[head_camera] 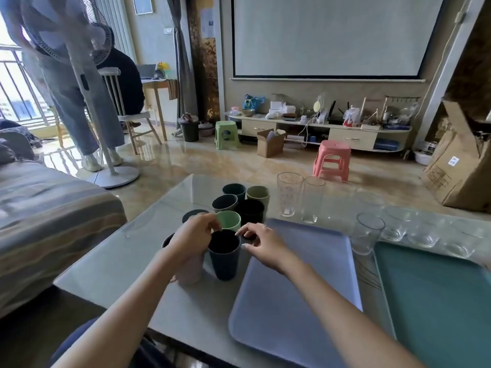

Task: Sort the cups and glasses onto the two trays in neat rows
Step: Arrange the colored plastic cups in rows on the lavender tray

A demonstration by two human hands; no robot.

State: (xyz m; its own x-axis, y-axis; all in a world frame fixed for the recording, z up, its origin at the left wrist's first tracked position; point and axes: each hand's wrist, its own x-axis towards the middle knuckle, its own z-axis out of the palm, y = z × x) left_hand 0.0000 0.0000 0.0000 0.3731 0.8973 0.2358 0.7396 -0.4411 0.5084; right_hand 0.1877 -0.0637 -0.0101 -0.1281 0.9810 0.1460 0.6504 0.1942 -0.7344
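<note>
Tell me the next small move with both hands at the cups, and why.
Probably lift the dark blue cup onto the lavender tray. The left hand pinches its rim, the right hand hovers open beside it, and both trays are bare.

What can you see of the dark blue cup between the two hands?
The dark blue cup is a matte, plastic-looking tumbler, upright and apparently empty. It stands on the table just left of the lavender tray. The left hand reaches its near rim; actual contact is unclear. The right hand hovers beside it.
</note>
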